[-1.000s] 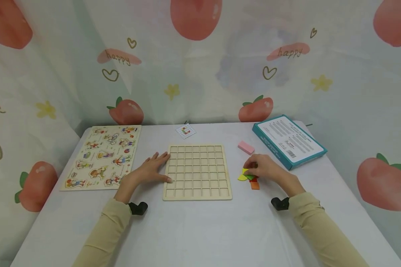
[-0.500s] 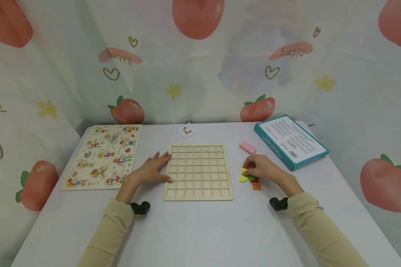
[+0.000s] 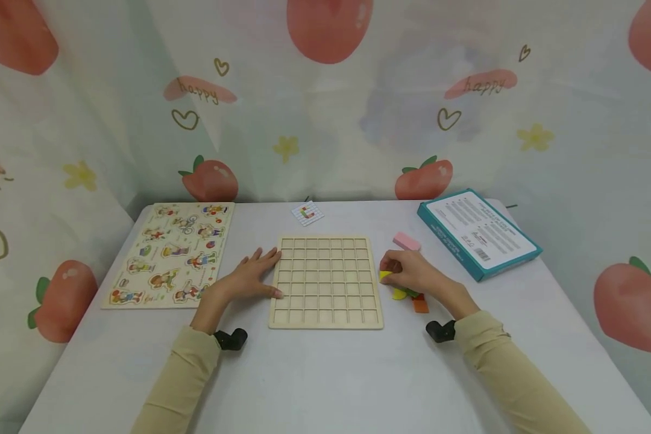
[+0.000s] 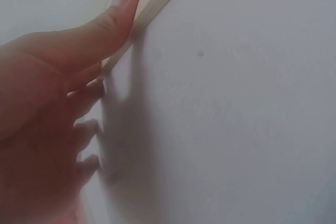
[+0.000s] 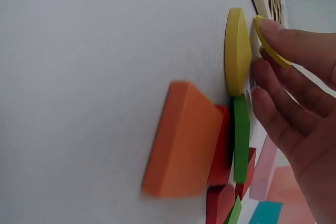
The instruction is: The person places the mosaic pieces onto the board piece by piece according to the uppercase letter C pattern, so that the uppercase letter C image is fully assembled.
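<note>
A wooden grid board [image 3: 325, 289] of square cells lies mid-table in the head view. My left hand [image 3: 248, 278] rests at its left edge, fingers spread; the left wrist view shows the thumb [image 4: 113, 17] on the board's rim. Right of the board, my right hand [image 3: 412, 272] pinches a thin yellow piece [image 5: 273, 48] between thumb and fingers. Below it in the right wrist view lie another yellow piece [image 5: 238, 51], a green piece [image 5: 241, 140], an orange block [image 5: 184, 142] and several red pieces [image 5: 219, 203]. In the head view the hand partly hides this pile.
A pink block [image 3: 407, 241] lies behind the right hand, near a teal box [image 3: 480, 235]. A small pattern card [image 3: 307, 213] is at the table's back edge. On the left lies a picture puzzle board [image 3: 168, 256]. A printed cloth hangs behind the table.
My right hand has lifted the yellow piece off the pile and moved left toward the board. My left hand keeps its place at the board's edge. The head view has shifted slightly.
</note>
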### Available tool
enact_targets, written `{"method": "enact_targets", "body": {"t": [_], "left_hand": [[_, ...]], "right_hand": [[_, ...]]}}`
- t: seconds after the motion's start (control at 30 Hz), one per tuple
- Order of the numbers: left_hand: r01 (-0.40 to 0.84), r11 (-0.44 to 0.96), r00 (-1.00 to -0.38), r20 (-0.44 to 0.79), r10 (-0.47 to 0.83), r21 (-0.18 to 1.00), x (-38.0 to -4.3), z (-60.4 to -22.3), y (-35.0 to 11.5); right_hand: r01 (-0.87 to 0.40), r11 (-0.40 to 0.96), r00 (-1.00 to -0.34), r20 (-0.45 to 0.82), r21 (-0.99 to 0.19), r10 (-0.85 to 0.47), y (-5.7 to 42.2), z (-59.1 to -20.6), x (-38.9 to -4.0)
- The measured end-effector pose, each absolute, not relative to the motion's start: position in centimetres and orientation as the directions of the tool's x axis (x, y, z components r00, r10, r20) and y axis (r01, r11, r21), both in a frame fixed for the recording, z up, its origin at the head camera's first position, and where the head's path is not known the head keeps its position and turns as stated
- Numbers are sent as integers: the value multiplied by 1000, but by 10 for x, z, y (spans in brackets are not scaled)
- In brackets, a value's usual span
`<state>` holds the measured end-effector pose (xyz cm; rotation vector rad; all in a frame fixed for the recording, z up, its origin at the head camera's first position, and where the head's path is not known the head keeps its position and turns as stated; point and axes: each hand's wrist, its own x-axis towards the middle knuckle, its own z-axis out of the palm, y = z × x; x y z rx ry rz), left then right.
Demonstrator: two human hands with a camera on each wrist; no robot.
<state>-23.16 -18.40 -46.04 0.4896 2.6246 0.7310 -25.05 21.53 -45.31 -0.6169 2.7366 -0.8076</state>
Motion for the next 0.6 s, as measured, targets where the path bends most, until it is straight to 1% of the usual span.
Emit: {"method": "enact_targets", "body": {"t": [0.17, 0.37, 0.47, 0.6], "left_hand": [[212, 804, -875, -259, 410, 555, -231, -459, -182], [194, 809, -875, -275, 398, 555, -227, -461, -184], [201, 799, -874, -264, 407, 566, -227, -461, -184], [213, 795, -873, -254, 416, 568, -229, -461, -183]], "right_hand": [[-320, 744, -890, -83, -586, -448, 206, -451, -249], [-331, 737, -891, -63, -589, -450, 192, -447, -253], [-335, 737, -900, -34, -587, -435, 187, -444, -257], [-307, 744, -918, -20, -593, -395, 181, -444, -264]]}}
